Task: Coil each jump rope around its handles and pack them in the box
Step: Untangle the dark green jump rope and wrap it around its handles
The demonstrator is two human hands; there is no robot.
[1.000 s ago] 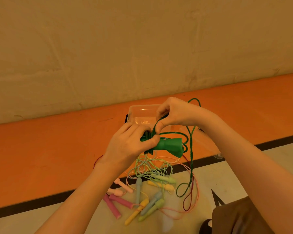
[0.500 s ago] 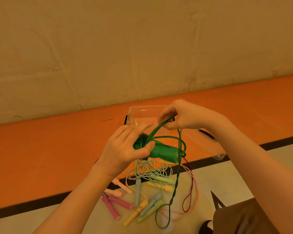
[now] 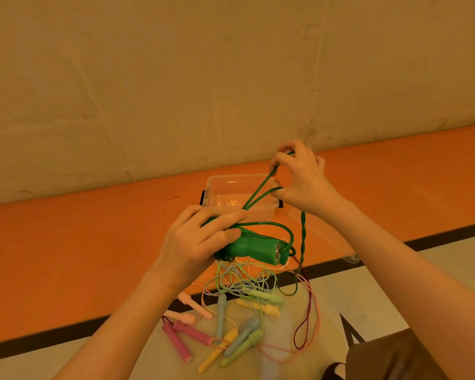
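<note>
My left hand point(image 3: 200, 239) grips the green jump rope handles point(image 3: 258, 246), held side by side above the floor, with cord wound round their near end. My right hand point(image 3: 302, 179) pinches a loop of the green cord point(image 3: 259, 194) and holds it taut, up and to the right of the handles. The rest of the green cord hangs twisted below my right hand, down to the floor. A clear plastic box point(image 3: 239, 193) stands open on the orange floor just behind my hands.
A tangle of pastel jump ropes point(image 3: 239, 319) lies on the floor below my hands: pink, yellow, blue and light green handles with thin cords. A beige wall rises behind the box. A brown object point(image 3: 395, 357) sits at the bottom right.
My right hand has pulled the green cord loop up and to the right, away from the handles. The hanging tail has risen off the floor. My left hand still grips the handles.
</note>
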